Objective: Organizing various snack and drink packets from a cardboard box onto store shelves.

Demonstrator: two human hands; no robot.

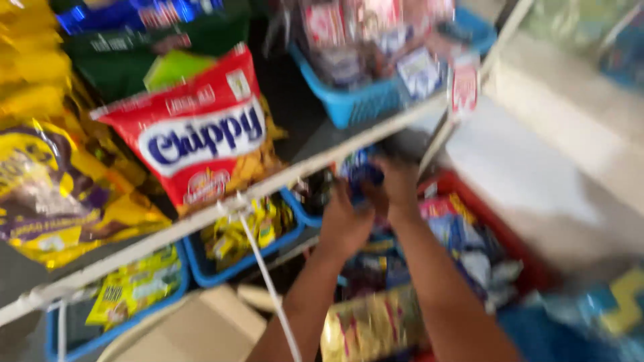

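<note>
A small dark blue packet [362,175], pinched between both hands, just under the white wire shelf edge [282,179]. Left hand [345,224] curled around its lower side, right hand [397,184] closed on its top, the two hands close together. Too blurry to tell the fingers apart or what kind of snack sits inside.

Held up high, above a red basket [500,231] full of more little blue and white packets [469,251]. Likely kept there so the small packs stay in one heap and do not slide off.

Below the arms, a gold crinkly bag [372,325] lying flat. To the left, blue baskets [228,265] holding yellow packets [231,234] and green-yellow ones [134,285], sorted by kind. Beside those, a brown cardboard box [201,328] low down.

On the shelf above, a big red chip bag [201,134] standing up, front facing out, easy to see. Yellow and purple bags [54,194] leaning next to it. Another blue basket [382,100] up top with small wrapped packs, and a little red-and-white tag [464,86] hanging from the shelf edge.
</note>
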